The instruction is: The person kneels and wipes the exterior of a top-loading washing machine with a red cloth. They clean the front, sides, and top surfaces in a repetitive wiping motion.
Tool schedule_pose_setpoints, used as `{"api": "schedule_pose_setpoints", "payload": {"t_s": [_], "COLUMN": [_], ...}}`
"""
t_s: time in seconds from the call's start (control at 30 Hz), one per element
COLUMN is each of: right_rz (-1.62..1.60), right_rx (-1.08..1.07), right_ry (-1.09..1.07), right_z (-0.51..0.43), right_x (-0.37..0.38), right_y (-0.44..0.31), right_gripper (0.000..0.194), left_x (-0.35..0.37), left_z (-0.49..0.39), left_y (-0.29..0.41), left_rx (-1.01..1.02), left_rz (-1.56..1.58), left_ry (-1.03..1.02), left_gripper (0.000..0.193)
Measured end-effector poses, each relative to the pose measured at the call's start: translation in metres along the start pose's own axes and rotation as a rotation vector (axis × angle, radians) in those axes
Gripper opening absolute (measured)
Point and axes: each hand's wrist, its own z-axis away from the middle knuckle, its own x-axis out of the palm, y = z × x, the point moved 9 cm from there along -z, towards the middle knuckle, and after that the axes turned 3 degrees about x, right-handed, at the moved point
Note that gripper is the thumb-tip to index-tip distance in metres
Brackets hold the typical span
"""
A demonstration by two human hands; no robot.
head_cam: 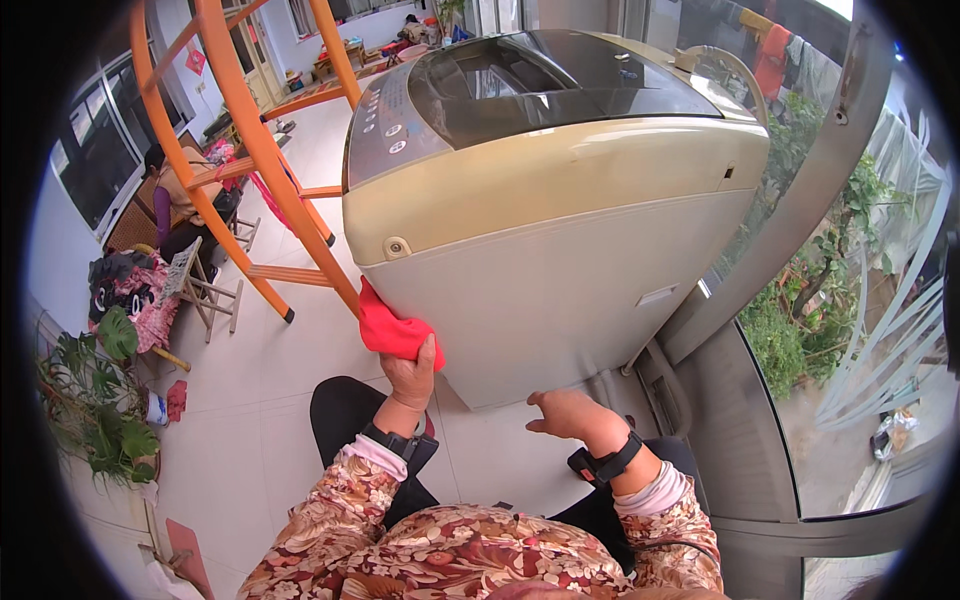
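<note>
My left hand (409,373) is closed on a red cloth (397,330), which lies against the front left edge of a washing machine. The washing machine (540,300) has a pale side panel, a yellowed top rim and a dark see-through lid (540,82). Near the lower part of that side panel, my right hand (566,414) is held out with bent fingers apart and nothing in them. Both wrists wear black straps.
An orange ladder (262,150) stands just left of the machine. At the right are a metal window frame (795,202), plants and a grey hose (671,382). Far left, a person (187,187) sits bent forward near a folding stool (202,292); a potted plant (105,412) stands below.
</note>
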Motion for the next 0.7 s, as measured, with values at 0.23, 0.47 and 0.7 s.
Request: {"api": "schedule_pose_setpoints", "payload": {"t_s": [0.23, 0.47, 0.7], "right_rz": [0.012, 0.042, 0.021], "right_rx": [0.02, 0.016, -0.012], "right_ry": [-0.051, -0.105, -0.112], "right_z": [-0.019, -0.041, -0.051], "right_x": [0.011, 0.015, 0.017], "right_y": [-0.003, -0.014, -0.02], "right_gripper": [0.06, 0.059, 0.055], "left_x": [0.019, 0.043, 0.054], "left_z": [0.109, 0.207, 0.312], "left_y": [-0.097, -0.211, -0.33], "left_rx": [-0.102, -0.556, -0.86], "left_rz": [-0.248, -0.076, -0.208], "left_ry": [-0.292, -0.732, -1.277], "left_gripper": [0.043, 0.061, 0.089]}}
